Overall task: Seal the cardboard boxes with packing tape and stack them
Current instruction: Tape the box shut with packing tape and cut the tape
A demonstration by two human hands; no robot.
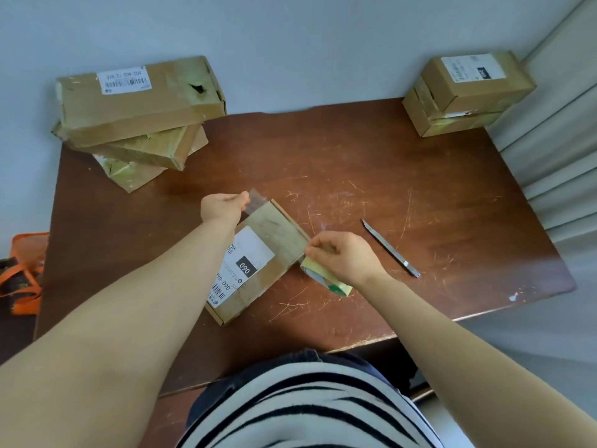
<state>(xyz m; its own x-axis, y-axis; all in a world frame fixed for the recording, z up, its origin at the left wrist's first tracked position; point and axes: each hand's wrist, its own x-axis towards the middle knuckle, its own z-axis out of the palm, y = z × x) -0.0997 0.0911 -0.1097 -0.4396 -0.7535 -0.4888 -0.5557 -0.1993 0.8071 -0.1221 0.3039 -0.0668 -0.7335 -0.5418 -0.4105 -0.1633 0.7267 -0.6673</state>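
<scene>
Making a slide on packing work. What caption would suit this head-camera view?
The left hand pinches the tape end while the right hand holds the roll, tape spanning a flat cardboard box.

I am working in what is looking like a plain room of a home or small office, serving as a parcel-packing corner: I am standing at a scratched brown wooden worktop set against a bare pale wall. One stack of taped cardboard boxes with shipping labels is sitting at its far left corner and a second stack at its far right. Pale pleated curtains are hanging on the right, and an orange bag is lying on the floor to the left.
</scene>
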